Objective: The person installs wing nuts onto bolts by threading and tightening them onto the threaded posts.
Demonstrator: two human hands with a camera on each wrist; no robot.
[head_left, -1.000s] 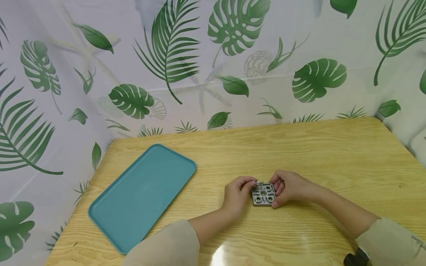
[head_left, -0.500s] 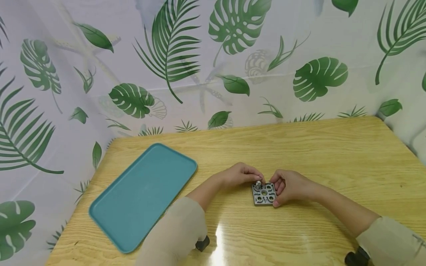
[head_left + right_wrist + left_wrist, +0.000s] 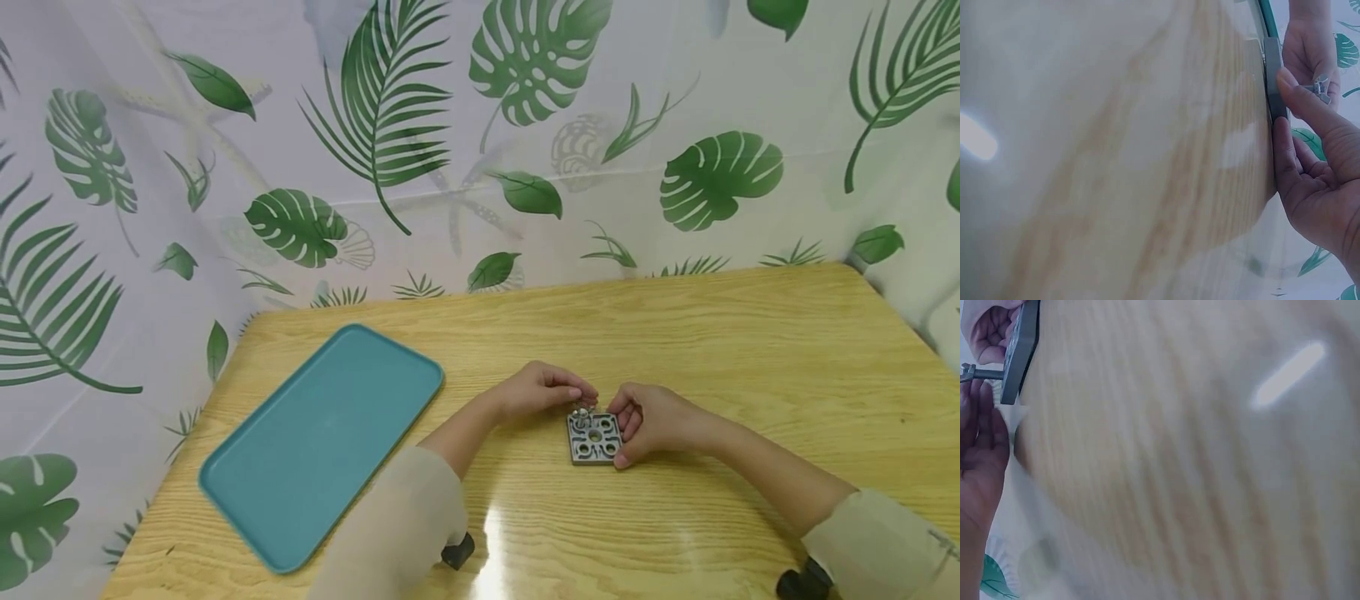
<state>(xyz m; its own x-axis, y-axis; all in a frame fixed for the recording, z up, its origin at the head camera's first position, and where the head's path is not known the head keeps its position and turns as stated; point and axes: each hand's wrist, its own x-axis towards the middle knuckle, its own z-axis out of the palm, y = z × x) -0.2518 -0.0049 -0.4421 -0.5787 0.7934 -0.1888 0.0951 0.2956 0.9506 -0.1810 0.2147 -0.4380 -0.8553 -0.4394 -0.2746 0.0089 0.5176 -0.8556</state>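
Note:
A square grey metal plate (image 3: 595,451) with several round holes lies on the table. From its far left corner stands a bolt with a wing nut (image 3: 581,414); the wing nut sits at the end of the bolt's shank (image 3: 988,374) in the left wrist view. My right hand (image 3: 660,421) grips the plate's right side between thumb and fingers. Beyond the far left corner, my left hand (image 3: 536,392) has its fingers nearly straight beside the wing nut (image 3: 1320,89). Whether the fingertips touch it is hard to tell.
A blue-green rectangular tray (image 3: 322,446) lies at the left of the wooden table (image 3: 750,333). A leaf-printed white cloth (image 3: 450,150) hangs behind the table and along its sides. Dark wrist devices show below both sleeves.
My left hand has let go of the wing nut and swung from its near left side to the far side. The wing nut looks turned. My right hand keeps its grip on the plate.

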